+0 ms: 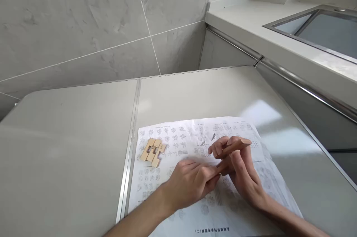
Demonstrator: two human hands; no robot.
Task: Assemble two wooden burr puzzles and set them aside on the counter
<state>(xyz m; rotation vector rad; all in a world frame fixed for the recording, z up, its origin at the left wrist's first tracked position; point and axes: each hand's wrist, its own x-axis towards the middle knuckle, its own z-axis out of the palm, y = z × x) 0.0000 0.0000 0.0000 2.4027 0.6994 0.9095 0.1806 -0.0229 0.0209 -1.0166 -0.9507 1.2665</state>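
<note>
My right hand (pixel 245 173) is closed around a reddish-brown wooden puzzle piece (pixel 234 148), a bar whose end sticks out past the fingers. My left hand (pixel 192 181) lies palm down, thumb and fingers pinched on the near end of a second brown wooden piece (pixel 224 164) just below the bar. The fingers hide whether these two pieces are joined. Under both hands spreads a creased white paper sheet (pixel 173 226) printed with rows of line drawings. To the left of my hands, light wooden notched puzzle pieces (pixel 153 152) lie together on the sheet, apart from my fingers.
The paper rests on a pale folding table (pixel 195 95) with a metal seam (pixel 131 147) running left of it. Behind stands a grey tiled wall (pixel 83 13). A white counter (pixel 245 17) with a metal-framed sink (pixel 320 32) rises along the right side.
</note>
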